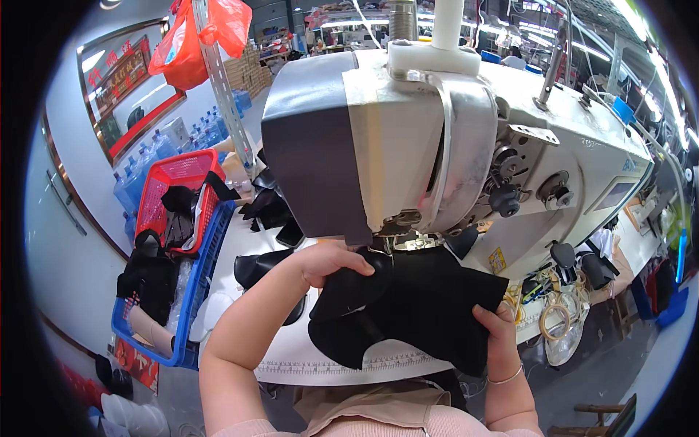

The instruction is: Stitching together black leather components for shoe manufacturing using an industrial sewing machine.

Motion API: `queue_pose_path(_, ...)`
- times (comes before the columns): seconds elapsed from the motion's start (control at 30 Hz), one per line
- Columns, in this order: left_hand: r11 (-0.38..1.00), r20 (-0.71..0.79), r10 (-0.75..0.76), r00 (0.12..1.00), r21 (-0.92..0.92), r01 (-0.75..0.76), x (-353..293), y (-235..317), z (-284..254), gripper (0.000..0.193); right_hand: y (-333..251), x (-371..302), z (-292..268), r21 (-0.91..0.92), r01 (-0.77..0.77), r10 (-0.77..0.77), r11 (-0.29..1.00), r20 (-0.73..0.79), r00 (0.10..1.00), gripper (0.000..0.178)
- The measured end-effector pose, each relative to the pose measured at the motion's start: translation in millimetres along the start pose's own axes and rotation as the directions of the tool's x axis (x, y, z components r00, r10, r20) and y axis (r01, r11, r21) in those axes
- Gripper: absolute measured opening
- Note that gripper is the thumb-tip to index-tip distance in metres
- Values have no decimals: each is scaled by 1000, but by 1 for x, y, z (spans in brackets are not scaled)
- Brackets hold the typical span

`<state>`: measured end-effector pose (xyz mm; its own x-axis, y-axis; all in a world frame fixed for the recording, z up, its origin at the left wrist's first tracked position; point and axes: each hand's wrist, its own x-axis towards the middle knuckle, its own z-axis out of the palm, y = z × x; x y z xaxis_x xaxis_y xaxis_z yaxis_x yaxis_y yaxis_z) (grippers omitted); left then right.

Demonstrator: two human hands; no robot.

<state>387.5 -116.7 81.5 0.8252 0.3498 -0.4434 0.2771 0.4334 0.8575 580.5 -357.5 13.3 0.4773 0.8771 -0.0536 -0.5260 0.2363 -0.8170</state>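
A black piece of soft, leather-like material (422,298) lies under the needle and presser foot (382,244) of a large white sewing machine (393,138). My left hand (331,262) is on its left part close to the foot, thumb pressed on top. The fingers of that hand are partly hidden behind the thumb and machine head. At the right edge, my right hand (499,328) grips the piece, with the thumb above and the fingers mostly underneath. The near edge of the piece hangs in folds over the white table (291,362).
More black pieces (255,268) lie left of my left forearm. A red basket (156,186) and a blue crate (145,348) holding black material stand further left. Yellow rings and cords (557,320) are heaped at the right. A red plastic bag (182,58) hangs from a metal post.
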Motion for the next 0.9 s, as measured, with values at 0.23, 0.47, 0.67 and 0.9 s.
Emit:
queue_pose_path(0.23,971,-17,23,1000,-238,-26,5,-7,-11,26,-16,8,5,-34,-43,41,999,-60,997,27)
queue_pose_path(0.47,897,198,150,969,-439,-49,17,-29,-22,27,-17,12,-5,42,-90,88,995,47,995,27)
queue_pose_path(0.67,942,145,109,983,-331,-56,17,-25,-23,29,-19,14,-6,45,-68,64,997,81,995,26)
queue_pose_path(0.9,960,-52,154,987,-227,-162,11,-17,-14,27,-22,23,-3,7,-59,59,998,3,998,26)
